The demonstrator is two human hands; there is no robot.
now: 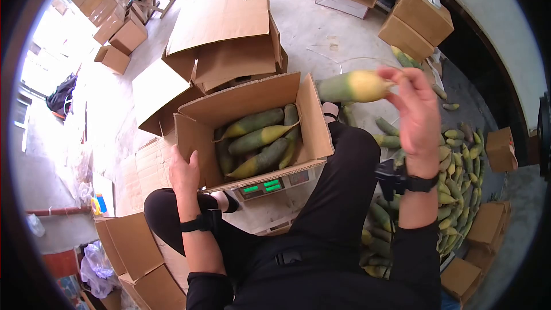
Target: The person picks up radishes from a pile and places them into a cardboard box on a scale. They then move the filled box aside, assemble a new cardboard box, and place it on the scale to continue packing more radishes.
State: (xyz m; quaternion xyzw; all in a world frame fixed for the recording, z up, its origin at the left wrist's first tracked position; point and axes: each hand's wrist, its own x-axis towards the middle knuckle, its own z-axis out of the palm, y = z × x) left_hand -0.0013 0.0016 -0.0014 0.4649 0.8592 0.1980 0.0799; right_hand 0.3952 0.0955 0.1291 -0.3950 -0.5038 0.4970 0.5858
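Well, the carton (321, 138) sat on a scale (247, 192), radishes (255, 123) inside; your left hand (185, 175) was partly open at its left edge, your right hand (416, 103) pinching another radish (344, 87) mid-carry near the far right corner; crossing there called for height.

- Right fingers (394, 86): your thumb and fingertips pinch the yellow end of a green radish (353, 86); its green end points away from them, toward the open box.
- Left fingers (193, 162): at the near left side of your open cardboard box (229, 105).
- Between your two hands: more radishes (263, 138) lying in that box.
- Below your right fingers: radish pile (456, 181) on the floor.
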